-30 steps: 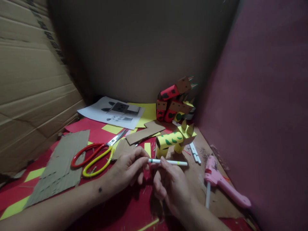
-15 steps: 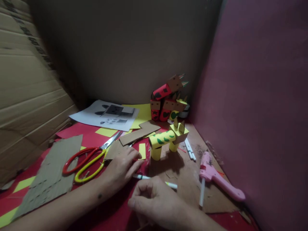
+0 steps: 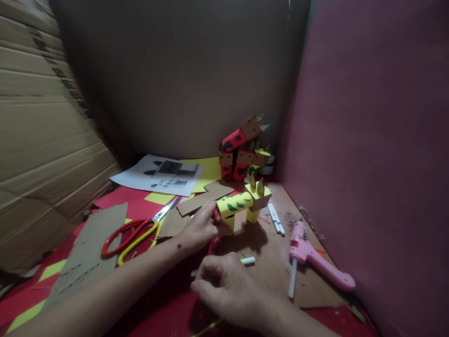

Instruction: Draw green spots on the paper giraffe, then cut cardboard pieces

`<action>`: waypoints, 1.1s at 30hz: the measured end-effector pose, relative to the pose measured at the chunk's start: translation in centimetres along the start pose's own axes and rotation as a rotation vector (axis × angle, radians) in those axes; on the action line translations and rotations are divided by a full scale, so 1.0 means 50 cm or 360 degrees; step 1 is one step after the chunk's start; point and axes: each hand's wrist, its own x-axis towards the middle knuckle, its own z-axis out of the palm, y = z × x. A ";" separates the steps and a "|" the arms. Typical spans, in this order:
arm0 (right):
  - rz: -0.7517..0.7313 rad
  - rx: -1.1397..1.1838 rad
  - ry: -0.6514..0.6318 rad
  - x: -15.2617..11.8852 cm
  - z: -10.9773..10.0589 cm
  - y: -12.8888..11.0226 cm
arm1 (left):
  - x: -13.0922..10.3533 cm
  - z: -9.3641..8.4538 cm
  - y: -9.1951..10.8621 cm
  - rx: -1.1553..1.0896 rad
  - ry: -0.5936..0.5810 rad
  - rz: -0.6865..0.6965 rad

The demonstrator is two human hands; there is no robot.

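The yellow paper animal [image 3: 235, 203] stands just beyond the left hand [image 3: 201, 224], the nearer one — its body runs left to right. Bent left fingers meet something red [image 3: 216, 216], grip unclear; the right hand [image 3: 224, 286] curls loosely before a marker [image 3: 249, 260] — contents hidden.

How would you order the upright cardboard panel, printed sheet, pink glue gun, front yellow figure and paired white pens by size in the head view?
Largest to smallest:
Upright cardboard panel
Printed sheet
Pink glue gun and front yellow figure, too alike to rank
Paired white pens
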 end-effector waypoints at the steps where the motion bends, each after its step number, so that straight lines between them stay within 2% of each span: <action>1: 0.0001 -0.0024 -0.0015 0.001 0.000 0.001 | 0.005 0.008 -0.005 -0.0092 -0.0027 0.0007; 5: -0.0032 -0.0090 -0.0009 0.004 0.000 0.007 | 0.009 0.029 -0.006 -0.0403 -0.0160 -0.0094; 9: -0.0075 -0.0066 -0.0015 0.004 0.001 0.012 | 0.002 0.029 0.007 -0.0380 -0.0149 -0.0181; 13: -0.0065 -0.0060 -0.0031 0.004 0.000 0.012 | -0.005 0.029 -0.004 -0.0246 0.0005 -0.0119; 18: -0.0085 -0.0079 -0.0040 0.006 0.002 0.017 | -0.012 0.045 -0.037 -0.0032 0.0037 0.0086; 21: -0.0104 -0.0079 -0.0060 0.007 0.002 0.018 | -0.015 0.052 -0.042 0.0090 0.0078 0.0137; 26: -0.0053 -0.0114 -0.0078 0.004 0.000 0.007 | -0.018 0.054 -0.035 -0.0027 -0.0070 0.0075; 33: -0.0007 -0.0077 -0.0107 0.005 0.000 0.012 | -0.019 0.048 -0.024 -0.0156 -0.0190 0.0115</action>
